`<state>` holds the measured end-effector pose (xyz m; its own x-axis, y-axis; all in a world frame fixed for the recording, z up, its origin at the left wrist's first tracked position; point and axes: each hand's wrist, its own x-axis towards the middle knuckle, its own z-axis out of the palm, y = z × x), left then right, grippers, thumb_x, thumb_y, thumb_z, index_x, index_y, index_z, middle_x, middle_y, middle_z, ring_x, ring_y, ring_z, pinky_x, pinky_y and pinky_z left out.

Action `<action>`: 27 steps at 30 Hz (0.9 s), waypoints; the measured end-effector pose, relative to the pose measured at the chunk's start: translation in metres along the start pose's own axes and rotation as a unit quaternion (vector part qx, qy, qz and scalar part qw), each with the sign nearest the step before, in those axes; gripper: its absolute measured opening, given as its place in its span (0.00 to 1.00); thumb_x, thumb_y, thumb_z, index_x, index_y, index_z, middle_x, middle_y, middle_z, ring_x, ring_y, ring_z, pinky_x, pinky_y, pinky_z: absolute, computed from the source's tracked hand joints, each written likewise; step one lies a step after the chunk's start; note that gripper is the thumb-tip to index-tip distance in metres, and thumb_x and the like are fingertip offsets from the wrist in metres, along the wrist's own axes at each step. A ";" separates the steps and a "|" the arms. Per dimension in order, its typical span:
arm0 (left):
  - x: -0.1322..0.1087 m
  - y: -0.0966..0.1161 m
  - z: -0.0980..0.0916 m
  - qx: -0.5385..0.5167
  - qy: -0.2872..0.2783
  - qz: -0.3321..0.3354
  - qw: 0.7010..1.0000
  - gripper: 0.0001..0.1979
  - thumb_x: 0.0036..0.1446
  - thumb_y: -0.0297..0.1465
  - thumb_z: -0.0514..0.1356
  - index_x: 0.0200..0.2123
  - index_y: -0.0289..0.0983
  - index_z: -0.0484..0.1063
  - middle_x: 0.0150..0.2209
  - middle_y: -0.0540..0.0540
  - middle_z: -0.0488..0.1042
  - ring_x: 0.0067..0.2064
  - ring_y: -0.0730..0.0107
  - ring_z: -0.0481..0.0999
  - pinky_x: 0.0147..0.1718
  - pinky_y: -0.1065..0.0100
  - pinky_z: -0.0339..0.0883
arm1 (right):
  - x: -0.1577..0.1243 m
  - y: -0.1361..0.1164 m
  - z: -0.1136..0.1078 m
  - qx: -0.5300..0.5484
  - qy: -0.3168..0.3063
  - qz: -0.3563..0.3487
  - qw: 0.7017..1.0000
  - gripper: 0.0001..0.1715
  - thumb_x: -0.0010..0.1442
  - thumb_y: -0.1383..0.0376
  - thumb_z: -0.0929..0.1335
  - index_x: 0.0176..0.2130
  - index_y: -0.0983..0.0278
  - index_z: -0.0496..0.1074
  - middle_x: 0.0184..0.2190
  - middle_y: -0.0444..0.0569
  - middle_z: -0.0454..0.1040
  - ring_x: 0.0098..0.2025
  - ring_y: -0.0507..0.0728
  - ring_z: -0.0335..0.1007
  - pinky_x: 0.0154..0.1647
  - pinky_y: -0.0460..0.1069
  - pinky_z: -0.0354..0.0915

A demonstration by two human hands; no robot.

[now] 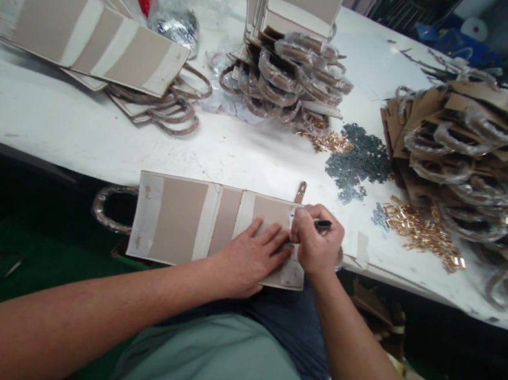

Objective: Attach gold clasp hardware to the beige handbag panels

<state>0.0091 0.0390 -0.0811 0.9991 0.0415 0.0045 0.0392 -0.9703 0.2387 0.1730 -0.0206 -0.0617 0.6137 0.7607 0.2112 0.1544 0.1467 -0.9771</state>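
right hand (315,247) clenched round a dark pen-like tool (322,225), tip down on the flat bag panel (180,219); left hand (248,261) spread flat, pressing it just beside; panel at near table (51,115) edge, long axis left-right, mostly leftward

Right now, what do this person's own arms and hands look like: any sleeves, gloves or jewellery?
The left forearm and right forearm are bare, no sleeves in view. The left hand and right hand wear no gloves; no ring, watch or bracelet shows. Below them is a grey-green shirt.
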 end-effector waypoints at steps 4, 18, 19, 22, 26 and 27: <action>-0.002 0.001 -0.001 -0.007 0.013 -0.017 1.000 0.48 0.51 0.40 0.71 0.72 0.34 0.59 0.74 0.25 0.53 0.76 0.37 0.51 0.73 0.38 0.38 | 0.007 -0.004 -0.003 -0.012 -0.038 0.030 0.999 0.26 0.66 0.50 0.73 0.25 0.58 0.63 0.16 0.37 0.63 0.18 0.51 0.56 0.21 0.48 0.54; -0.004 0.003 -0.003 -0.030 0.039 -0.030 0.998 0.44 0.49 0.38 0.72 0.69 0.36 0.63 0.74 0.28 0.54 0.76 0.36 0.48 0.73 0.38 0.41 | 0.010 -0.020 0.003 -0.157 -0.159 -0.060 0.973 0.21 0.63 0.59 0.70 0.21 0.60 0.64 0.19 0.39 0.62 0.23 0.51 0.57 0.27 0.49 0.55; -0.004 0.003 -0.003 -0.027 0.037 -0.029 0.999 0.45 0.50 0.39 0.72 0.69 0.36 0.63 0.74 0.28 0.54 0.76 0.36 0.49 0.72 0.37 0.41 | 0.009 -0.017 -0.001 -0.138 -0.150 -0.049 0.978 0.22 0.64 0.59 0.70 0.22 0.60 0.64 0.18 0.40 0.63 0.23 0.51 0.57 0.26 0.49 0.55; -0.007 0.002 0.000 -0.019 0.026 -0.023 0.999 0.47 0.50 0.40 0.73 0.71 0.37 0.61 0.74 0.26 0.54 0.75 0.36 0.52 0.72 0.37 0.42 | 0.008 -0.016 -0.012 -0.041 -0.122 -0.021 0.991 0.23 0.67 0.58 0.70 0.23 0.59 0.64 0.18 0.40 0.64 0.21 0.52 0.58 0.24 0.49 0.55; -0.007 0.000 0.006 -0.021 0.026 -0.020 0.999 0.49 0.51 0.42 0.73 0.72 0.38 0.60 0.75 0.27 0.53 0.76 0.36 0.51 0.73 0.38 0.39 | 0.006 -0.022 -0.015 0.098 -0.063 -0.073 0.991 0.24 0.66 0.56 0.73 0.24 0.58 0.62 0.18 0.38 0.61 0.18 0.52 0.55 0.20 0.49 0.54; -0.007 0.000 0.006 -0.021 0.027 -0.020 0.999 0.48 0.52 0.41 0.73 0.72 0.38 0.60 0.75 0.27 0.53 0.76 0.36 0.51 0.73 0.38 0.38 | 0.005 -0.022 -0.014 0.099 -0.053 -0.084 0.990 0.24 0.65 0.55 0.73 0.24 0.58 0.62 0.18 0.39 0.62 0.18 0.52 0.56 0.20 0.49 0.55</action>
<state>0.0023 0.0374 -0.0873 0.9946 0.0934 0.0460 0.0769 -0.9569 0.2801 0.1833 -0.0292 -0.0388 0.5059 0.7753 0.3781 0.0866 0.3905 -0.9165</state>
